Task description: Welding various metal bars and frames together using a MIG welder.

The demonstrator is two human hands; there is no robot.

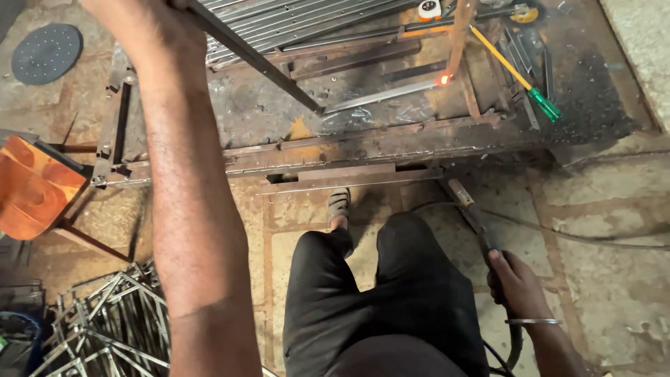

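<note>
My left hand (143,24) reaches up over the rusty steel workbench (363,143) and grips the upper end of a long dark metal bar (265,63). The bar slants down to the bench top, its lower end resting beside a flat steel strip (384,94). A weld spot (444,79) glows orange at the foot of an upright rusty bar (458,35). My right hand (515,283), with a metal bangle on the wrist, hangs low by my right leg and is closed around a welding electrode holder (471,209) with its cable trailing down.
A bundle of steel rods (293,19) lies at the bench's far side, with a yellow screwdriver with a green handle (520,77) to the right. An orange stool (31,185), a grey round disc (47,52) and a heap of welded metal frames (105,324) stand on the left. A cable (593,234) crosses the stone floor.
</note>
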